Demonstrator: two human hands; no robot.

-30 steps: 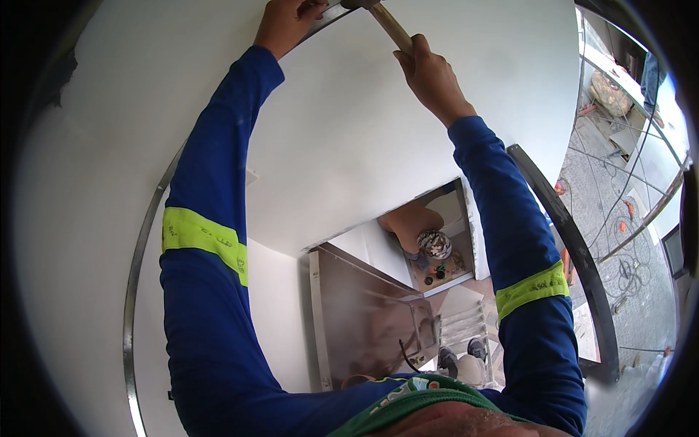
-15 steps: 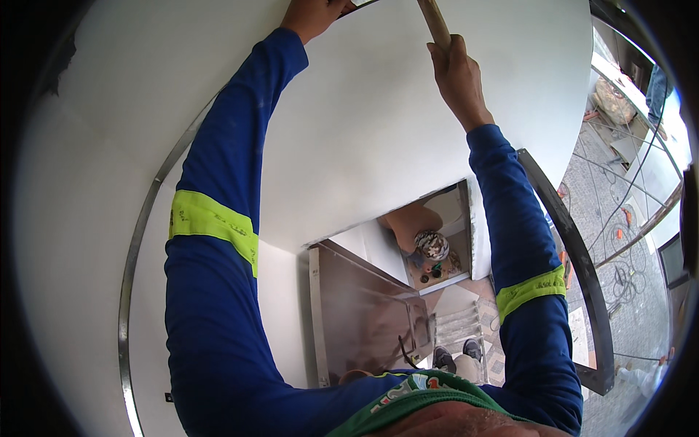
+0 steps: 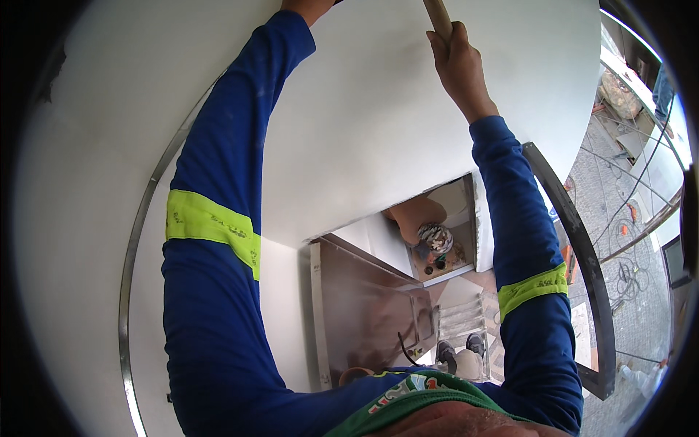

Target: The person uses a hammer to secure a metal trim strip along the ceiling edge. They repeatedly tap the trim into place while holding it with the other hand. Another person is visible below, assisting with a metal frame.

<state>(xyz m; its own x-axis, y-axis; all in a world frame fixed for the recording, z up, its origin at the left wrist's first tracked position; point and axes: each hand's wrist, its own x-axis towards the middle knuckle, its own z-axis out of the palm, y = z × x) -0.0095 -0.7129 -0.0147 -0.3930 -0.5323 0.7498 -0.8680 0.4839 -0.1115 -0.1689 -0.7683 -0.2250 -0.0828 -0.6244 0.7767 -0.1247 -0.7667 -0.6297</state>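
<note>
The right grip [image 3: 460, 69] is clamped on a wooden handle [image 3: 439, 16] raised against the white ceiling panel [image 3: 378, 124]. The left grip [image 3: 309, 7], cut by the frame's top edge, cannot be judged. No packages or signs are seen nearby.

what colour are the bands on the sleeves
Bright yellow-green bands on blue sleeves, shown best in the head view.

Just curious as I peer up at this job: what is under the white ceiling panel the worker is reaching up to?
Below the white panel an opening shows another person and steps with the worker's shoes. The raised blue sleeves cover the rest; the left hand is cut off, the right hand grips a wooden handle.
</note>
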